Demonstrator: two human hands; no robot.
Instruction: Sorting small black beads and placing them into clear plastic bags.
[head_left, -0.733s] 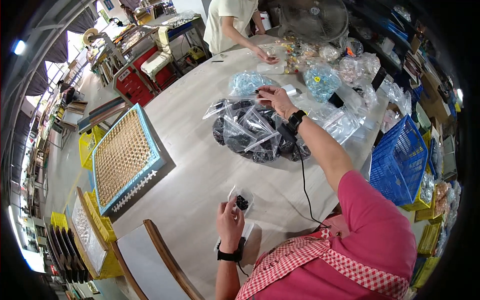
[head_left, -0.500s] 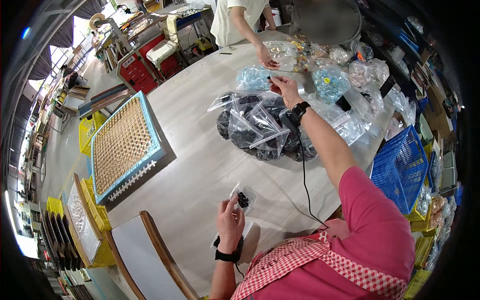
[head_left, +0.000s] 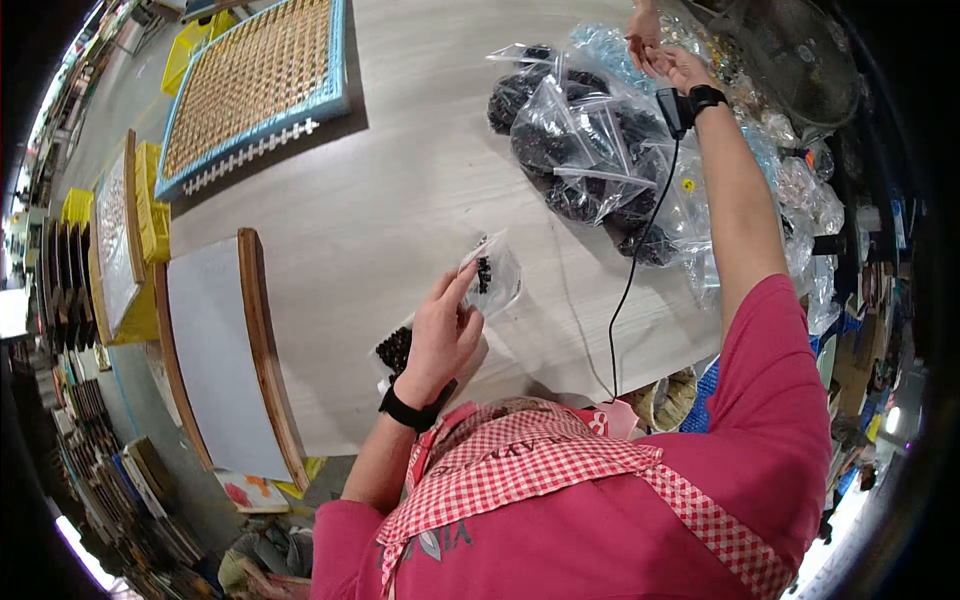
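My left hand is low over the table, index finger stretched to the mouth of a small clear plastic bag of black beads. Its thumb stands apart from that finger, and I see nothing held. Beside this wrist is a heap of small black beads. My right hand reaches to the far right, fingers drawn together against a co-worker's hand. Whatever lies between the fingertips is hidden. Below that arm are clear zip bags packed with black pieces.
A blue-edged rack of gold-topped pieces stands at far left. Nearer is a white board with wooden side rails. A black cable hangs from a device at my right wrist. A round mesh basket stands far right, among clear bags.
The view has tipped down. My right hand, earlier pinching a small black piece apart from the co-worker, now meets their hand. The left hand stays by the small bag.
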